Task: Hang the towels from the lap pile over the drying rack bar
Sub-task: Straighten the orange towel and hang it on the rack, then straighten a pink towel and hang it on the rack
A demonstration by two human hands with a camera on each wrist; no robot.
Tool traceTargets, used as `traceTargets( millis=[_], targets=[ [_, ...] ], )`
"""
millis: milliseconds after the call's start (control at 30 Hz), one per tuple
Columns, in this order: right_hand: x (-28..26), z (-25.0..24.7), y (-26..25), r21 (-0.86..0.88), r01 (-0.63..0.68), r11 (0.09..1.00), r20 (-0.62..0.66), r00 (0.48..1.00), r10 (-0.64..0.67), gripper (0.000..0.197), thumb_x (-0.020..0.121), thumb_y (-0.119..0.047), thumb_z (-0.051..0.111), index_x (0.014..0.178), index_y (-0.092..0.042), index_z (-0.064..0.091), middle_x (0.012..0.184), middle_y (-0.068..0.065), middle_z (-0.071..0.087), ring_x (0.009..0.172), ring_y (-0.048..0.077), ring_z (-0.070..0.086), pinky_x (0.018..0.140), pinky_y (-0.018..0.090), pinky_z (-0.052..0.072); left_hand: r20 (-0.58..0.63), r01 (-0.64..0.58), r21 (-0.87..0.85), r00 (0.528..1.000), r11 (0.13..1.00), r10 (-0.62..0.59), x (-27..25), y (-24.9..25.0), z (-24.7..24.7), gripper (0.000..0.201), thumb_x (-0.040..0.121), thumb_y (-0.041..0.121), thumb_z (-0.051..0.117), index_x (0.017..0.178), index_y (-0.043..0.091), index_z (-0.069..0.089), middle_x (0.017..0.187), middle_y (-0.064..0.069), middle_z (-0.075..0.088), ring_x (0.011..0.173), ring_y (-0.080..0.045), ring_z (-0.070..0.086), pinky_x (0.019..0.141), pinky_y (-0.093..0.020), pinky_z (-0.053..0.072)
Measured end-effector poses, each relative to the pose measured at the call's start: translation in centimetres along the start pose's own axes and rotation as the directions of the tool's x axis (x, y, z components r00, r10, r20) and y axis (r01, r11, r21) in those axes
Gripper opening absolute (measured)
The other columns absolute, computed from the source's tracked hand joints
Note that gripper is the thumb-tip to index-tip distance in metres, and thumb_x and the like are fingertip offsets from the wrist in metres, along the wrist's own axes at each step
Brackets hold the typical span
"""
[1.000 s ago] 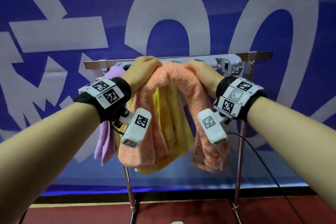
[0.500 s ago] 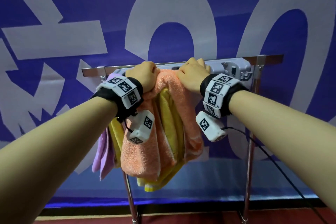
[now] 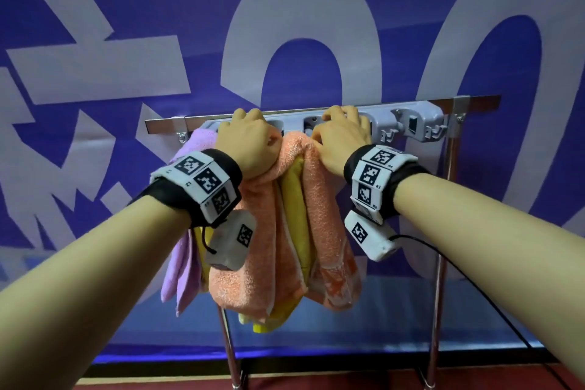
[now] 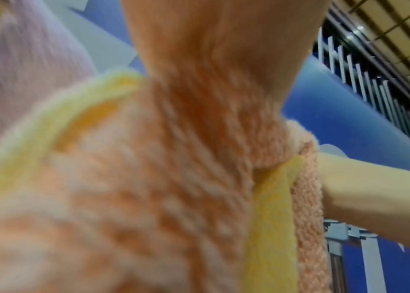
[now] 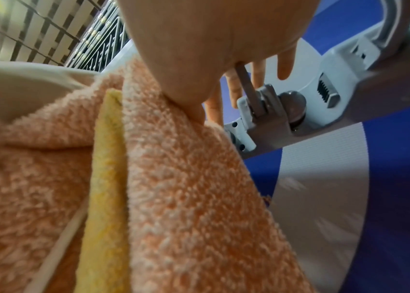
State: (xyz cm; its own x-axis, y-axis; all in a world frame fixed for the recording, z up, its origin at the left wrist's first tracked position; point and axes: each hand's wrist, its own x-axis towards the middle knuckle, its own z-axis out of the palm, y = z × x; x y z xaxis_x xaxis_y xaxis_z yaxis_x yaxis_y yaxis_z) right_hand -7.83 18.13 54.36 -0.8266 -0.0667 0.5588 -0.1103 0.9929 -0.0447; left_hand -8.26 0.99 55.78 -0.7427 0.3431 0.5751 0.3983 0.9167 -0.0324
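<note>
We have the orange towel [image 3: 286,199] up at the drying rack bar [image 3: 411,104] and draped over it, bunched rather than spread, with a yellow towel [image 3: 294,199] caught between its folds and a lilac towel [image 3: 186,250] hanging just to the left. So three towels are on the rack by our count, and we judge the hanging of this one nearly done — what is left looks like settling and smoothing it along the bar. The lap pile is out of sight, so we cannot tell whether more towels wait there.

Our left hand [image 3: 250,142] sits at the top of the orange towel with fingers curled over the fold at the bar, gripping the cloth as far as the head view shows; the left wrist view is filled with blurred terry. Our right hand [image 3: 343,139] lies on the towel's right shoulder, and the right wrist view shows its fingers [image 5: 284,65] straight and reaching past the bar, the thumb pressed into the pile — resting on it, not clenched.

The towel's long axis runs vertically, both ends pointing at the floor, its fold line lying along the bar.
</note>
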Motion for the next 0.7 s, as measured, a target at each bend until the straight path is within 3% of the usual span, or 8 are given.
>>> traceTargets(
  millis=[167, 233, 367, 400, 467, 533, 600, 700],
  targets=[
    [-1.1, -1.8, -0.5, 0.138, 0.067, 0.988, -0.254, 0.967, -0.030, 0.023, 0.091, -0.017, 0.046, 0.106, -0.023, 0.062, 0.111, 0.003, 0.064, 0.107, 0.029, 0.052, 0.088, 0.037, 0.036, 0.018, -0.028, 0.138, 1.000, 0.990, 0.026, -1.5, 2.8, -0.8, 0.022, 0.092, 0.018, 0.039, 0.087, 0.014, 0.060, 0.105, -0.010, 0.065, 0.100, -0.031, 0.058, 0.084, -0.038, 0.035],
    [-2.3, -2.0, -0.8, 0.311, 0.022, 0.950, -0.203, 0.978, 0.043, 0.026, 0.092, -0.015, 0.039, 0.107, -0.019, 0.061, 0.107, 0.012, 0.067, 0.101, 0.036, 0.058, 0.084, 0.038, 0.044, 0.107, 0.051, 0.068, 0.993, 0.996, -0.058, -1.8, 3.7, -0.9, 0.022, 0.091, 0.012, 0.040, 0.096, 0.005, 0.060, 0.109, -0.018, 0.064, 0.101, -0.036, 0.059, 0.077, -0.039, 0.039],
    [-4.0, -1.1, -0.8, 0.495, -0.163, 0.853, 0.065, 0.986, 0.151, 0.035, 0.100, -0.015, 0.030, 0.107, -0.002, 0.061, 0.115, 0.020, 0.063, 0.110, 0.039, 0.056, 0.093, 0.041, 0.043, 0.041, 0.198, -0.162, 0.980, 0.967, -0.194, -2.3, 4.3, 0.2, 0.033, 0.086, 0.025, 0.038, 0.097, 0.004, 0.061, 0.104, -0.022, 0.064, 0.098, -0.038, 0.060, 0.079, -0.039, 0.045],
    [-4.3, -0.9, -0.7, 0.548, -0.200, 0.812, 0.109, 0.980, 0.168, 0.037, 0.100, -0.019, 0.029, 0.105, -0.002, 0.061, 0.117, 0.020, 0.062, 0.111, 0.039, 0.054, 0.096, 0.042, 0.041, 0.066, 0.244, -0.343, 0.970, 0.907, -0.236, -2.5, 4.4, 1.0, 0.036, 0.084, 0.028, 0.037, 0.096, 0.003, 0.061, 0.101, -0.022, 0.064, 0.096, -0.037, 0.060, 0.079, -0.038, 0.046],
    [-5.1, -0.4, -0.4, 0.617, -0.252, 0.745, 0.161, 0.968, 0.194, 0.038, 0.100, -0.028, 0.030, 0.101, -0.006, 0.061, 0.119, 0.019, 0.061, 0.114, 0.038, 0.050, 0.097, 0.040, 0.039, 0.169, 0.322, -0.710, 0.941, 0.626, -0.291, -3.0, 4.4, 3.2, 0.039, 0.081, 0.031, 0.044, 0.095, 0.000, 0.063, 0.095, -0.023, 0.065, 0.087, -0.030, 0.062, 0.083, -0.045, 0.053],
    [-6.1, 0.2, -0.4, 0.637, -0.291, 0.714, 0.220, 0.956, 0.193, 0.040, 0.101, -0.033, 0.030, 0.106, -0.009, 0.061, 0.122, 0.017, 0.060, 0.117, 0.035, 0.049, 0.095, 0.036, 0.037, 0.221, 0.365, -0.842, 0.905, 0.397, -0.364, -4.0, 4.3, 5.1, 0.038, 0.082, 0.034, 0.048, 0.095, 0.002, 0.064, 0.091, -0.021, 0.067, 0.081, -0.023, 0.061, 0.077, -0.047, 0.055],
    [-7.3, 0.7, -0.3, 0.643, -0.321, 0.695, 0.269, 0.945, 0.187, 0.040, 0.100, -0.036, 0.032, 0.111, -0.011, 0.061, 0.123, 0.014, 0.060, 0.118, 0.034, 0.051, 0.095, 0.035, 0.038, 0.220, 0.369, -0.858, 0.893, 0.357, -0.393, -6.2, 5.1, 5.9, 0.035, 0.093, 0.034, 0.042, 0.105, 0.010, 0.064, 0.100, -0.010, 0.067, 0.090, -0.020, 0.060, 0.079, -0.034, 0.051],
    [-9.3, 2.1, 0.2, 0.651, -0.397, 0.647, 0.350, 0.913, 0.209, 0.036, 0.098, -0.042, 0.034, 0.101, -0.019, 0.060, 0.115, 0.012, 0.063, 0.112, 0.034, 0.055, 0.092, 0.036, 0.042, 0.137, 0.287, -0.862, 0.925, 0.418, -0.354, -10.4, 6.8, 7.4, 0.039, 0.102, 0.030, 0.030, 0.135, 0.019, 0.049, 0.132, 0.006, 0.053, 0.121, -0.009, 0.047, 0.106, -0.025, 0.032]
  ],
)
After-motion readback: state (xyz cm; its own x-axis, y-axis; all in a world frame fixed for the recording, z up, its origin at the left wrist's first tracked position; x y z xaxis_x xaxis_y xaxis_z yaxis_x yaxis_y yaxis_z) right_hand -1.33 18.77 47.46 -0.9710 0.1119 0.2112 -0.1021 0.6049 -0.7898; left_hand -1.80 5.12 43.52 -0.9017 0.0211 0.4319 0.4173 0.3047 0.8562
